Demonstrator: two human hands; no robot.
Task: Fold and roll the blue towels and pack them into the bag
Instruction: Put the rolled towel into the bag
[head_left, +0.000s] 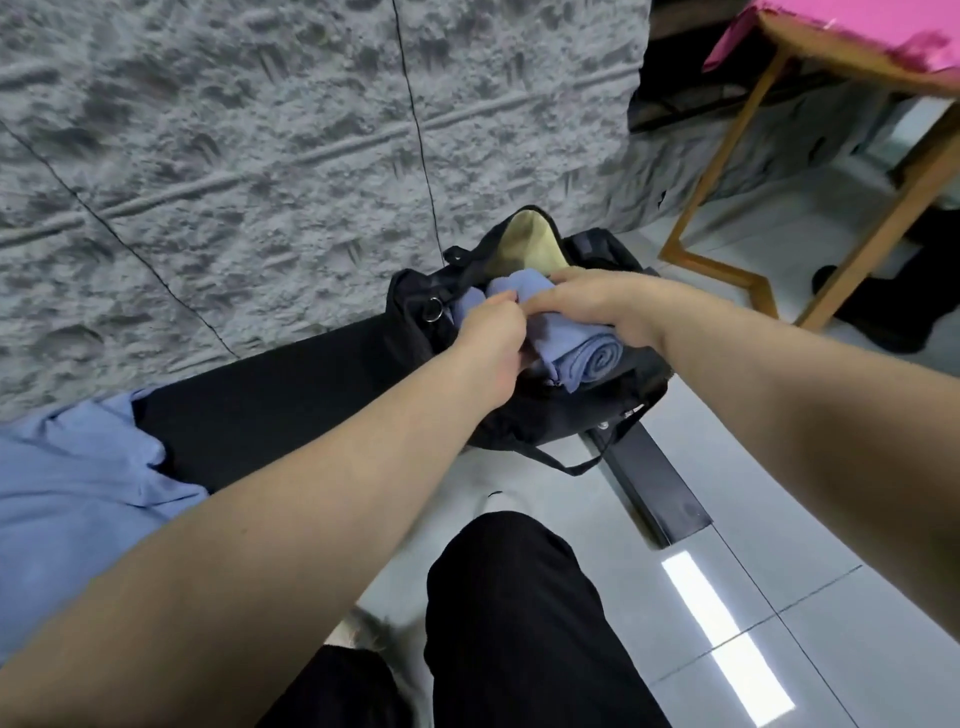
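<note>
A black bag (524, 415) with a tan lining stands open on the floor beside the grey surface. A rolled blue towel (582, 353) lies in its mouth, its spiral end facing me. My right hand (597, 306) grips the roll from above. My left hand (488, 338) pinches blue cloth at the roll's left side. Another blue towel (72, 478) lies loose and flat at the near left, on the edge of the grey surface.
A grey textured surface (234, 156) fills the upper left, with a thin black cable across it. A wooden stool (779, 208) with a pink top stands at the right. A black bar (649, 488) lies on the tiled floor. My black-trousered knees are at the bottom.
</note>
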